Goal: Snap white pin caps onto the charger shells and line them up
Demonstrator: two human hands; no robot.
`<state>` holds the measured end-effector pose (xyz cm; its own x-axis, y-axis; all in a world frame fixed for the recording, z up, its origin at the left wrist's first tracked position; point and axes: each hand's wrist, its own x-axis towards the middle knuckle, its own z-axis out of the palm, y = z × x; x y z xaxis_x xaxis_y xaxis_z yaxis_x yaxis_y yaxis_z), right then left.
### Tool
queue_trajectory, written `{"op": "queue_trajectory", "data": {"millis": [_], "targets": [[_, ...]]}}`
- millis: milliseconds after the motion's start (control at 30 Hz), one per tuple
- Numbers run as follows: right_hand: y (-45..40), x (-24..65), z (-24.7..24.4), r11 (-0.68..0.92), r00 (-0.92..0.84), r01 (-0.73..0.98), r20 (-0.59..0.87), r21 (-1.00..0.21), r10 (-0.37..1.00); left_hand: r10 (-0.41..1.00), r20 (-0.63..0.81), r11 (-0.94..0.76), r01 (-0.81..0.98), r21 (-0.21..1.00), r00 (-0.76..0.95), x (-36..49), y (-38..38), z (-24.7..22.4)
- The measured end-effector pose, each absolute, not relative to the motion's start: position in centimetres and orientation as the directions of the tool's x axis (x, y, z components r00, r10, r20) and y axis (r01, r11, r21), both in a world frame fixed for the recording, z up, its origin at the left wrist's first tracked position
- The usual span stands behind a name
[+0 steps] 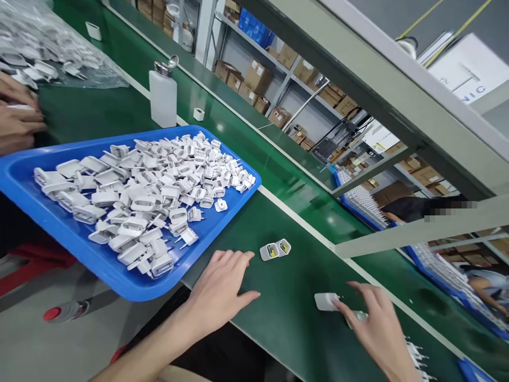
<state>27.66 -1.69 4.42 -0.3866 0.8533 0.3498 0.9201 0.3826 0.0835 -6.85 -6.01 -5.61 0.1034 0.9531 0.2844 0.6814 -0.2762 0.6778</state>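
Left hand (218, 292) open, fingers spread on green conveyor belt (294, 329), just beside two plug adapters (275, 249) | right hand (377, 318) fingertips touching white adapter (326, 301), grip unclear | blue tray (131, 294) heaped, overhanging belt's near edge

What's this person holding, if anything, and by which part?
The right hand has fingertips on one end of a white plug, perhaps gripping it; the left hand holds nothing.

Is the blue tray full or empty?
The blue tray is nearly full: white plug adapters lie piled across most of its floor, up to the rim.
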Motion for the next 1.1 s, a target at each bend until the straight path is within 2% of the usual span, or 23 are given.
{"op": "queue_trajectory", "data": {"millis": [33, 100, 167, 233, 333, 433, 600, 733, 800, 833, 900, 967, 1033, 1100], "targets": [[-1.4, 27.8, 5.1, 0.347, -0.361, 0.931, 0.401, 0.110, 0.842, 0.959, 0.274, -0.246, 0.703, 0.667, 0.076, -6.4, -5.6, -5.3], [-0.7, 26.1, 6.1, 0.343, -0.343, 0.935, 0.471, 0.089, 0.813, 0.966, 0.255, -0.200, 0.745, 0.636, 0.042, -5.3, -4.5, -4.3], [0.3, 22.5, 6.5, 0.441, -0.392, 0.897, 0.482, 0.014, 0.783, 0.969, 0.238, -0.202, 0.779, 0.593, 0.070, -4.0, -3.2, -3.1], [1.5, 17.6, 6.3, 0.590, -0.511, 0.805, 0.431, -0.065, 0.744, 0.967, 0.224, -0.230, 0.800, 0.555, 0.122, -3.1, -2.2, -2.3], [3.5, 9.6, 5.2, 0.763, -0.714, 0.630, 0.279, -0.146, 0.643, 0.965, 0.226, -0.237, 0.817, 0.526, 0.134, -3.1, -2.1, -2.1], [6.1, 2.3, 3.5, 0.781, -0.768, 0.612, 0.140, -0.125, 0.624, 0.968, 0.232, -0.209, 0.834, 0.511, 0.100, -4.8, -3.7, -2.9], [10.1, -4.6, 1.8, 0.731, -0.725, 0.660, 0.104, -0.174, 0.680, 0.947, 0.318, -0.181, 0.756, 0.629, -0.038, -7.9, -6.5, -4.2], [9.0, -2.0, 3.4, 0.717, -0.711, 0.655, 0.126, -0.240, 0.692, 0.919, 0.384, -0.226, 0.681, 0.697, -0.088, -8.1, -6.8, -5.0], [6.6, 1.0, 4.4, 0.706, -0.697, 0.641, 0.158, -0.302, 0.700, 0.920, 0.376, -0.204, 0.685, 0.699, -0.110, -7.4, -6.7, -5.2], [5.3, 2.6, 4.7, 0.699, -0.691, 0.610, 0.181, -0.373, 0.700, 0.925, 0.360, -0.183, 0.690, 0.701, -0.120, -7.1, -6.6, -5.3], [2.8, 5.6, 4.6, 0.690, -0.709, 0.572, 0.155, -0.443, 0.688, 0.937, 0.324, -0.149, 0.693, 0.705, -0.128, -6.4, -6.5, -5.4], [1.1, 8.5, 3.8, 0.748, -0.750, 0.547, 0.177, -0.377, 0.637, 0.940, 0.320, -0.157, 0.677, 0.719, -0.122, -6.1, -6.4, -5.6], [0.1, 11.5, 2.9, 0.813, -0.770, 0.527, 0.264, -0.248, 0.581, 0.934, 0.338, -0.191, 0.638, 0.746, -0.116, -6.3, -6.3, -5.9], [-0.2, 15.0, 2.7, 0.826, -0.744, 0.535, 0.364, -0.176, 0.560, 0.929, 0.356, -0.231, 0.589, 0.775, -0.105, -6.7, -6.3, -6.1]]}}
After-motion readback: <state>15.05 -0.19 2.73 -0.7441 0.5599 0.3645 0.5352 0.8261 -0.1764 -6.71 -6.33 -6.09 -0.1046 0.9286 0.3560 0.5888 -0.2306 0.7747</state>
